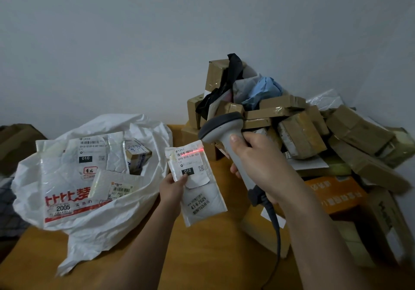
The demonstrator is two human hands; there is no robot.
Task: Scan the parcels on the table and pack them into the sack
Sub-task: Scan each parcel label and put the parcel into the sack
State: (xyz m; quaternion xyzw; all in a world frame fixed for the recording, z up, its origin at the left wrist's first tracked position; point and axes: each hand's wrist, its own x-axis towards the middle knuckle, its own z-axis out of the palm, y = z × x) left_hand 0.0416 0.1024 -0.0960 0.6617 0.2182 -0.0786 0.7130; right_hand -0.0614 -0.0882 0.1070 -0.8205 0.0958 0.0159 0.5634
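White padded parcel [197, 182] held up over the wooden surface [202, 256], pinched at its left edge by the left hand [173, 186], thumb on the label. Red scan line across the barcode at the top. Right hand [258, 161] wrapped around the grey scanner [224, 132], head aimed down at that label. White sack [89, 177] lying open to the left with a few parcels inside. Heap of brown boxes [303, 128] piled at right against the wall.
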